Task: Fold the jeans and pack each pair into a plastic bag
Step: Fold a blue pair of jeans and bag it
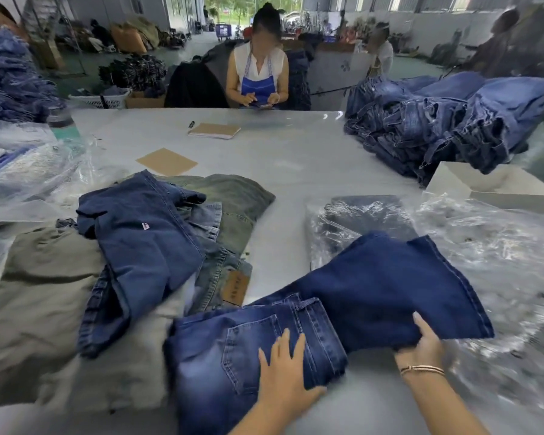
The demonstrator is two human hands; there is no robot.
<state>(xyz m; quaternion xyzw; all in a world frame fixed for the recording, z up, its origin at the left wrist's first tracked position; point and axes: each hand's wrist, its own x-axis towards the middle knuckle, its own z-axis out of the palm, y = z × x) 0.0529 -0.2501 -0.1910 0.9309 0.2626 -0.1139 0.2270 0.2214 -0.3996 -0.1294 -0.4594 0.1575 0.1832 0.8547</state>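
My left hand [285, 376] presses flat, fingers spread, on the dark blue jeans [327, 315] at 6 o'clock. My right hand [423, 340] grips their folded leg at 5 o'clock. Bagged jeans [358, 221] lie at 1 o'clock; a loose jeans heap [145, 246] at 10 o'clock.

The pale worktop [296, 158] carries loose jeans [145, 240], a stacked denim pile [437, 127], plastic bags [500, 246], a notebook [214, 130], a cardboard sheet [166, 161], and a white box [496, 186].
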